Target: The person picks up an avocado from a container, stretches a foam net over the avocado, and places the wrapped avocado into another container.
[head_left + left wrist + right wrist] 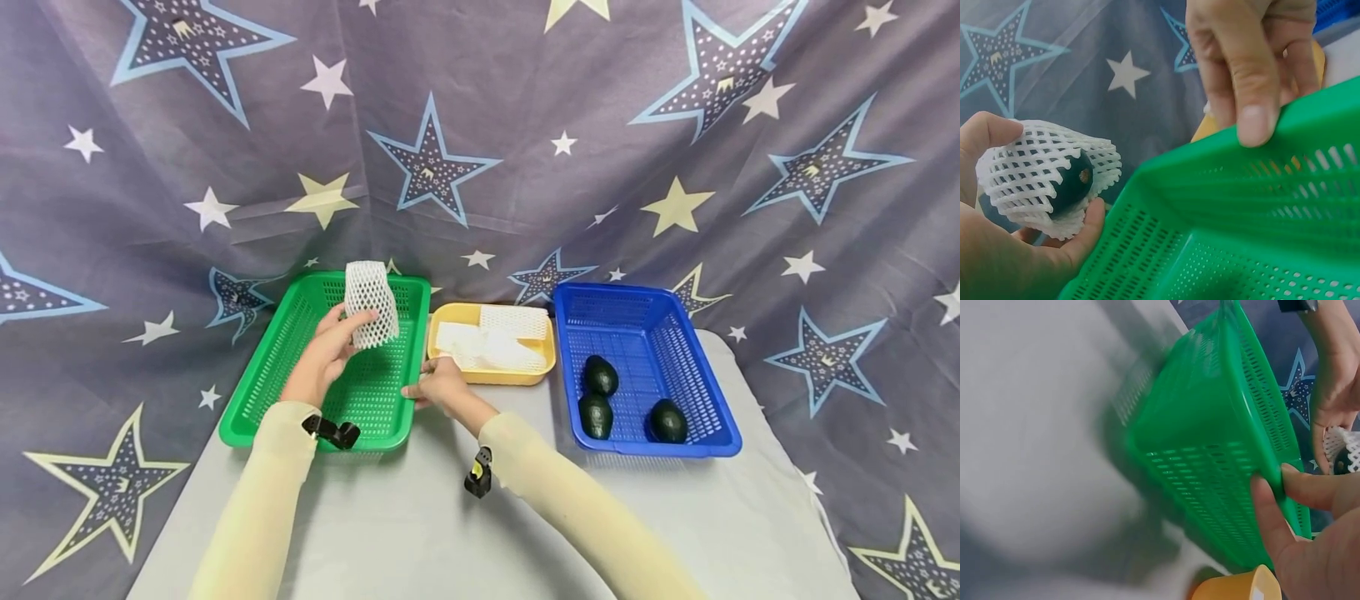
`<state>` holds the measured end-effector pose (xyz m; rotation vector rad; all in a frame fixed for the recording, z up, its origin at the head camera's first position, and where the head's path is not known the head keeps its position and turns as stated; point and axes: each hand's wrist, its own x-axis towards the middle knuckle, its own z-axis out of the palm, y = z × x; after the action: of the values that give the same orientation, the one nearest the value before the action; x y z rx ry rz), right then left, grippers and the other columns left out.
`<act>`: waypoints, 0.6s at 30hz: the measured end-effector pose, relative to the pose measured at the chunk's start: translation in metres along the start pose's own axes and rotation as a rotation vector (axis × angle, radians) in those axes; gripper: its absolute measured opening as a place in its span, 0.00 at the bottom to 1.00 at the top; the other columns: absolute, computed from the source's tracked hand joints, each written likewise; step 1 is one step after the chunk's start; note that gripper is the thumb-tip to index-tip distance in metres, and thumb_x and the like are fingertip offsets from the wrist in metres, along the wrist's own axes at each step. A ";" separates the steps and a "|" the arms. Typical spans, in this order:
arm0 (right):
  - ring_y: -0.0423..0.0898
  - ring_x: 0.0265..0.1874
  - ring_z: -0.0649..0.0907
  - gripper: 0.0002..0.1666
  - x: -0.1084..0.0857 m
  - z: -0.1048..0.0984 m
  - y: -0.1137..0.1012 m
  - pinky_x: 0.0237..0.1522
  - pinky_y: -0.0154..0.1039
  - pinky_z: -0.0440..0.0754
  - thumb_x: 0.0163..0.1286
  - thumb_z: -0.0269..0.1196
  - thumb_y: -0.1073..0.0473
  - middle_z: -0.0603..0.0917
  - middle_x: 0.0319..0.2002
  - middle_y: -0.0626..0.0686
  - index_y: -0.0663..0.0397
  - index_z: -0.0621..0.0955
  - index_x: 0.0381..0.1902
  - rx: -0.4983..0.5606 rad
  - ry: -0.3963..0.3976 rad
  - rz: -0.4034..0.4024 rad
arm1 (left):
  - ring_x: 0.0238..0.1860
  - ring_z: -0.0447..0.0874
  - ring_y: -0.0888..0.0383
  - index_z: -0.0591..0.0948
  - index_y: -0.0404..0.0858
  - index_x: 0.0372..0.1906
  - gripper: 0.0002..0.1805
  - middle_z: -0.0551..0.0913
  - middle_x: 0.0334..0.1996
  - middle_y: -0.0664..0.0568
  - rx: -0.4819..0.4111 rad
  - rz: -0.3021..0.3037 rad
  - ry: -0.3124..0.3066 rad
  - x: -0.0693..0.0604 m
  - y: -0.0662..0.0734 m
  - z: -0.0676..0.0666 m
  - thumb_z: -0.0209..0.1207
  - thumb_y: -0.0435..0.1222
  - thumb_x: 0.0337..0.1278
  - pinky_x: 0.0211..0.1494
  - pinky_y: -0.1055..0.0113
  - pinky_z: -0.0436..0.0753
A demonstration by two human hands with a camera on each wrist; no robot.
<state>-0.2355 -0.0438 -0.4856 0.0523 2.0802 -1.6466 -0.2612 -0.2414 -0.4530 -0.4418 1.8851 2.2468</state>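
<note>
My left hand grips an avocado sleeved in a white foam net, above the green basket. In the left wrist view, the avocado's dark end with its stem scar shows through the net's opening. The thumb and fingers lie around the net. With thumb and fingers, my right hand pinches the right rim of the green basket, as the right wrist view also shows. Part of the basket's floor is visible in the head view, with holes all over it.
A yellow basket with several white foam nets stands between the green basket and a blue basket. Three dark avocados lie in the blue one. Behind the table hangs a star-patterned cloth.
</note>
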 end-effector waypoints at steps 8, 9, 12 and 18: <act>0.48 0.26 0.88 0.18 -0.005 0.001 0.002 0.35 0.42 0.91 0.63 0.70 0.73 0.86 0.35 0.60 0.75 0.79 0.49 -0.039 0.024 -0.011 | 0.68 0.71 0.53 0.54 0.42 0.80 0.41 0.75 0.50 0.59 0.011 -0.089 -0.007 0.011 0.014 0.004 0.60 0.39 0.68 0.78 0.56 0.67; 0.48 0.26 0.88 0.18 -0.005 0.001 0.002 0.34 0.41 0.91 0.62 0.70 0.73 0.86 0.34 0.60 0.75 0.79 0.49 -0.041 0.026 -0.012 | 0.66 0.73 0.54 0.57 0.42 0.78 0.38 0.76 0.50 0.58 0.008 -0.096 -0.009 0.014 0.013 0.004 0.60 0.38 0.68 0.78 0.55 0.67; 0.47 0.26 0.88 0.17 -0.006 0.001 0.002 0.33 0.41 0.90 0.62 0.70 0.73 0.86 0.34 0.60 0.75 0.80 0.48 -0.044 0.024 -0.019 | 0.59 0.79 0.58 0.67 0.41 0.68 0.27 0.79 0.52 0.55 0.013 -0.116 -0.030 0.027 0.008 0.002 0.60 0.38 0.68 0.76 0.57 0.71; 0.48 0.24 0.88 0.17 -0.005 0.003 0.002 0.39 0.48 0.91 0.62 0.71 0.72 0.87 0.34 0.60 0.74 0.80 0.48 -0.053 0.037 -0.017 | 0.53 0.79 0.58 0.72 0.40 0.57 0.17 0.76 0.55 0.49 0.048 -0.193 -0.051 0.049 -0.005 -0.001 0.59 0.38 0.69 0.63 0.63 0.81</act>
<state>-0.2300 -0.0448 -0.4859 0.0480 2.1561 -1.6110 -0.3059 -0.2444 -0.4745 -0.5296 1.7840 2.0658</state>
